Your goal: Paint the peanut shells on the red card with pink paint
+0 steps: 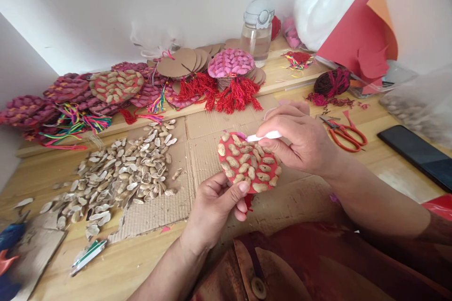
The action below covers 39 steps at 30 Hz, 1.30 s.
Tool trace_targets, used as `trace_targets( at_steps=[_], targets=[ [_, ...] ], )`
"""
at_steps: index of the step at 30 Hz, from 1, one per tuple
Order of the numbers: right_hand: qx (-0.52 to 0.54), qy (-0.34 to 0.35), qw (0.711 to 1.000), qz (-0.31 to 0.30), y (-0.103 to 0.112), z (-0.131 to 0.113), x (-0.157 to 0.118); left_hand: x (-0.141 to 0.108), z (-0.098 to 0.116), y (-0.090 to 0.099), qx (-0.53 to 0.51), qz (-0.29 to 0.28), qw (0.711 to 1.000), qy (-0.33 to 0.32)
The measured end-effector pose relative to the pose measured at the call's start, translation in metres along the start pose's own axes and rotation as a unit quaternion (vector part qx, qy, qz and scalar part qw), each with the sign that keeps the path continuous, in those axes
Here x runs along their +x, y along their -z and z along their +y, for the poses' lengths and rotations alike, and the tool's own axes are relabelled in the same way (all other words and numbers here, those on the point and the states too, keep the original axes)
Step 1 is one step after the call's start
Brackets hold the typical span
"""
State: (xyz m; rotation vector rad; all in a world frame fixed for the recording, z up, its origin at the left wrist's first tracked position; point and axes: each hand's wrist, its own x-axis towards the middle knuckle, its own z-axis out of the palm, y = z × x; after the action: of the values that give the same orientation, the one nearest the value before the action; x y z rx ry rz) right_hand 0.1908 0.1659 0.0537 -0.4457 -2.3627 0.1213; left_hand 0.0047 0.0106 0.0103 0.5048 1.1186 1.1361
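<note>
My left hand (221,197) grips the lower edge of a round red disc (237,151), thumb on top and fingers beneath. Rows of peanut shells (252,172) cover the disc's face. Between the thumb and fingers of my right hand (294,138) is a white marker (264,136) with a purple tip. That tip meets the disc's upper edge, where one shell (242,135) looks purple; the rest are plain tan. A bit of red tassel (249,202) hangs below the disc, mostly hidden by my left hand.
Loose peanut shells (141,169) lie on cardboard (155,220) at left. Behind are purple-painted shell discs (231,62), cardboard circles (180,63) and a water bottle (257,33). Orange-handled scissors (344,136) and a phone (418,155) are at right, a blue glue gun (12,235) at left.
</note>
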Motion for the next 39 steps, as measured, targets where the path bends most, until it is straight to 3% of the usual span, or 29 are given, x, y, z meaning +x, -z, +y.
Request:
trace_targets(
  at_steps=[13, 33, 39],
  targets=[
    [0.017, -0.014, 0.999, 0.044, 0.001, 0.000, -0.001, 0.001, -0.007, 0.003, 0.048, 0.041, 0.998, -0.021],
    [0.109, -0.142, 0.970, 0.165, 0.009, -0.001, -0.004, 0.002, -0.006, 0.000, 0.001, 0.050, 0.997, -0.066],
    [0.122, -0.129, 0.972, 0.154, 0.012, 0.000, -0.001, 0.002, -0.009, 0.004, 0.009, 0.053, 0.996, -0.070]
  ],
)
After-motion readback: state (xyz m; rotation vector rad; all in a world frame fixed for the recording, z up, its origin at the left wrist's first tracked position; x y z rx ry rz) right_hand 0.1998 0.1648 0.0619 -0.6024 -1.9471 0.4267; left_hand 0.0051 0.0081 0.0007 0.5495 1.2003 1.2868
